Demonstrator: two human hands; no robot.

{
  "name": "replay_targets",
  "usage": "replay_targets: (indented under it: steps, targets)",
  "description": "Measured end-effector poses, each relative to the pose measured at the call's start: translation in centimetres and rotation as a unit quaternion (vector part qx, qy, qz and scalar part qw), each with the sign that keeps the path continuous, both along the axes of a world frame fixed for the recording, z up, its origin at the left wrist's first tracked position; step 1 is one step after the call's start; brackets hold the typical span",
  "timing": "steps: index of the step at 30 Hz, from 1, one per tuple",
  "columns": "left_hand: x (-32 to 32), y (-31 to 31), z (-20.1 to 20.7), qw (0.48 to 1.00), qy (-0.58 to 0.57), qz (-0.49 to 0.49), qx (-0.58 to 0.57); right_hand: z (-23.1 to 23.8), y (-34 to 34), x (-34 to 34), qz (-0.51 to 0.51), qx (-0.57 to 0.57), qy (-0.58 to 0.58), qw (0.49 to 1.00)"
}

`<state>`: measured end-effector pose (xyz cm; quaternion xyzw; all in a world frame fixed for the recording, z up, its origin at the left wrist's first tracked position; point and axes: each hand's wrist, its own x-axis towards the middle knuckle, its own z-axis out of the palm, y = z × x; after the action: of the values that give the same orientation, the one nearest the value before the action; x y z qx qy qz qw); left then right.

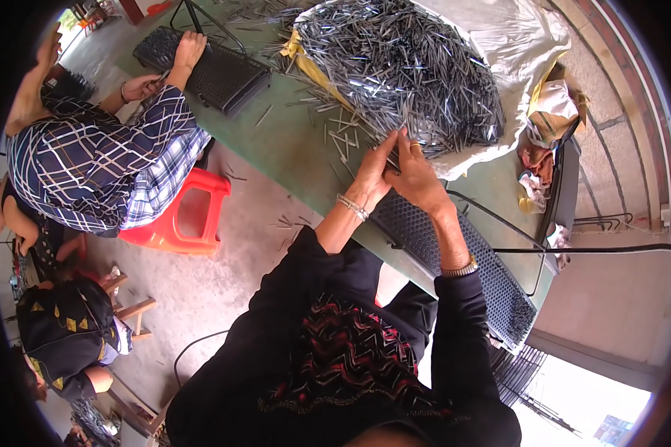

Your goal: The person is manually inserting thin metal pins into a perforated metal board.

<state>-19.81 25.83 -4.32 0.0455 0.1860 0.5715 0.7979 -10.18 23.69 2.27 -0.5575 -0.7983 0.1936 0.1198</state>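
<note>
At the near edge of a big heap of thin dark sticks (406,63), my two hands meet with their fingertips close together. My left hand (373,177) has its fingers pressed together, with a bracelet at the wrist. Touching it is my right hand (419,181), its fingers closed too; whatever lies between them is hidden or too small to name. The sticks fill an open white sack (511,48) with a yellow edge. Below my hands lies a long dark tray (492,279) with rows of small holes, partly covered by my right forearm.
Loose sticks lie on the green table (276,153). To the left, another person (104,160) works at a similar dark tray (231,74), beside a red plastic stool (190,216). A lower person (67,335) sits by a wooden stool. Thin black bars (511,216) cross at the right.
</note>
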Motion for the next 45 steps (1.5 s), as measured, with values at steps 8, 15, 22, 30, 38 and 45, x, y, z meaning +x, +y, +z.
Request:
replay_targets:
  steps: [8, 15, 22, 30, 38, 45]
  targets:
    - [-0.1, 0.8, 0.1, 0.999, -0.025, -0.009, 0.024, 2.0, 2.6, 0.0, 0.022, -0.038, -0.057, 0.997]
    - [-0.1, 2.5, 0.1, 0.999, -0.025, -0.006, -0.040, 3.7, 4.2, -1.9, -0.005, -0.126, -0.038, 0.991]
    - [0.0, 2.7, 0.3, 0.997, 0.045, 0.032, -0.046, -0.7, 4.2, -0.8, -0.030, -0.088, 0.146, 0.985]
    - [-1.1, 4.7, 0.5, 0.995, -0.097, 0.022, 0.010, 1.5, 2.4, 0.4, -0.052, -0.136, 0.301, 0.943]
    - [0.0, 2.8, 2.6, 0.995, -0.071, 0.056, 0.028, -0.3, 0.4, -1.3, -0.253, 0.022, 0.552, 0.794]
    - [3.0, -2.7, 4.9, 0.994, 0.073, 0.069, 0.032, -1.9, -1.7, -1.8, -0.312, 0.044, 0.536, 0.783]
